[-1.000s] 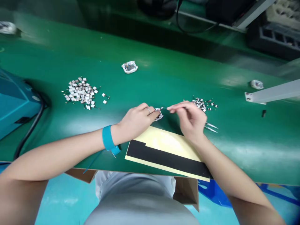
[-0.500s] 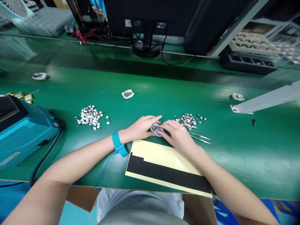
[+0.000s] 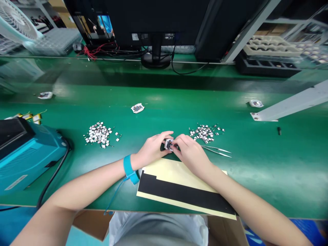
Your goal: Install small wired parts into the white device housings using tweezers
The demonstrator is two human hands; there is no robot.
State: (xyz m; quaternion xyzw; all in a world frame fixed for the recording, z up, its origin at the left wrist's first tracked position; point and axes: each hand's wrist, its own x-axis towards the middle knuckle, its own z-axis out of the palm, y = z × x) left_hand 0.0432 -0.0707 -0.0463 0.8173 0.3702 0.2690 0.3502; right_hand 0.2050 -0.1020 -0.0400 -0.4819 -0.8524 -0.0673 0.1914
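Four white casings (image 3: 168,145) (plus two piles (image 3: 99,134))

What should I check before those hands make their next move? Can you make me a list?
1. Left hand holding the case: ok.
2. Right hand at the case: ok, its fingers reach over it.
3. Right hand pinching a small part: cannot tell, the fingers hide it.
4. Strap on the left wrist: ok.
5. Tweezers near the right hand: ok, lying on the table.
6. Sheet uncovered: not ok, the right forearm crosses over it.
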